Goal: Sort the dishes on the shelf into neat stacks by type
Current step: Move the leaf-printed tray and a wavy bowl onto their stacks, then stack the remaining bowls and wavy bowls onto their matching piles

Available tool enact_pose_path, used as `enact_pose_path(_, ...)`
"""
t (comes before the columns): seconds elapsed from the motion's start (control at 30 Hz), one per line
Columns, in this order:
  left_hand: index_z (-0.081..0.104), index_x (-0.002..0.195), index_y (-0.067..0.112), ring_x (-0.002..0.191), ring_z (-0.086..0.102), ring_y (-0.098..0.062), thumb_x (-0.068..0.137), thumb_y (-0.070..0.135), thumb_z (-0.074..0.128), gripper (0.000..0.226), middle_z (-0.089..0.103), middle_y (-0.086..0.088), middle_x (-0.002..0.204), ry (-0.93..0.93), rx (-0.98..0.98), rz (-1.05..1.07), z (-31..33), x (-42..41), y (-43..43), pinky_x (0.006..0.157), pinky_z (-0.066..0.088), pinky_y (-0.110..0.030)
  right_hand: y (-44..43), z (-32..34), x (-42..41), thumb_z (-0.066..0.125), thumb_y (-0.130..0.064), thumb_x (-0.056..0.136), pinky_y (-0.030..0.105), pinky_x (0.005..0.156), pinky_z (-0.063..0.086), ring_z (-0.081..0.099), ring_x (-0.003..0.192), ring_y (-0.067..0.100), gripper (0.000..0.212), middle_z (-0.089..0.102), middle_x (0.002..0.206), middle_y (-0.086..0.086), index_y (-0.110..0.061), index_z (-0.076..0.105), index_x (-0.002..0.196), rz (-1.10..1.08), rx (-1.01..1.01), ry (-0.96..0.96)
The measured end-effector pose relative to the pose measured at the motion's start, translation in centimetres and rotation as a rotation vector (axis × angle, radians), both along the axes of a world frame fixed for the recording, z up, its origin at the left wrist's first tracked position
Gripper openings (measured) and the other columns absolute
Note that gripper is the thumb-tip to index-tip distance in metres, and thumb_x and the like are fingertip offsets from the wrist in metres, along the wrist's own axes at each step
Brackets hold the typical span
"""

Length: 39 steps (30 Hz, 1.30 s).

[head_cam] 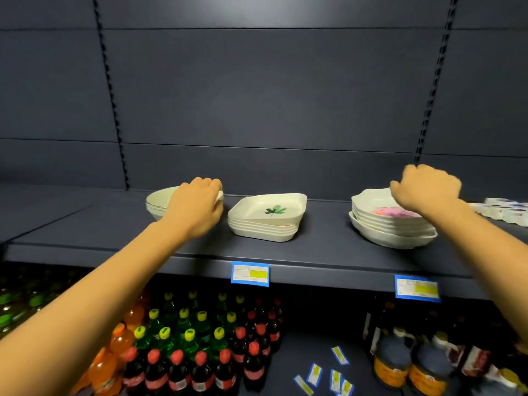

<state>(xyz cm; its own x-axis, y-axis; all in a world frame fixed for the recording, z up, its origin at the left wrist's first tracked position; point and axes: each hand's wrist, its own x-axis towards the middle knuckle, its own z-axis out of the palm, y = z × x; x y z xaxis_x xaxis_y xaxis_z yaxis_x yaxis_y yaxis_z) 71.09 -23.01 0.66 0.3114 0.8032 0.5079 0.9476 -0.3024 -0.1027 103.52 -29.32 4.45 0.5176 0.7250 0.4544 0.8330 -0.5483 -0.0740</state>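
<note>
Three cream stacks stand on the dark shelf (pixel 323 238). At the left is a stack of round bowls (pixel 160 202); my left hand (pixel 195 205) grips its right rim. In the middle sits a stack of square dishes (pixel 267 218) with a green leaf print, untouched. At the right is a stack of wavy-edged dishes (pixel 391 227) with a pink flower print, resting slightly askew on a wider dish. My right hand (pixel 425 188) hovers over its back rim with fingers curled; whether it touches the rim is hidden.
Small white and blue packets (pixel 503 210) lie at the shelf's far right. Price tags (pixel 250 273) hang on the shelf's front edge. Below are soda bottles (pixel 197 347), dark jugs (pixel 405 364) and loose labels (pixel 325 372). The dark back panel rises behind.
</note>
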Motion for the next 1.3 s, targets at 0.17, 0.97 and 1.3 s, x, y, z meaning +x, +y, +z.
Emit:
enact_pose_path(0.17,0.046,0.129,0.010,0.120,0.049,-0.029,0.095,0.027,0.040,0.039,0.053,-0.009,0.134,0.021,-0.018,0.094,-0.6,-4.4,-0.5,0.097,0.040,-0.039,4.1,-0.7,-9.4,0.043,-0.029,0.092,0.039,0.091,0.043,0.051,0.120,0.033,0.041,0.053,0.133,0.009,-0.013,0.051,0.130,0.430,-0.062,0.038)
enact_pose_path(0.97,0.051,0.117,0.008,0.114,0.053,-0.030,0.095,0.030,0.041,0.033,0.059,-0.012,0.123,-0.009,-0.066,0.626,-2.2,-48.9,-6.0,0.089,0.042,-0.039,10.8,-3.9,-61.8,0.042,-0.026,0.096,0.038,0.084,0.044,0.050,0.119,0.027,0.042,0.052,0.134,0.005,-0.015,0.043,0.137,1.270,-0.218,0.027)
enact_pose_path(1.3,0.050,0.121,0.010,0.120,0.052,-0.029,0.095,0.032,0.040,0.036,0.058,-0.010,0.129,-0.079,-0.063,0.708,-4.2,-62.7,-3.8,0.094,0.043,-0.037,15.0,-3.6,-77.7,0.043,-0.028,0.095,0.040,0.090,0.044,0.051,0.120,0.028,0.044,0.052,0.134,0.006,-0.015,0.043,0.136,1.326,-0.293,0.024)
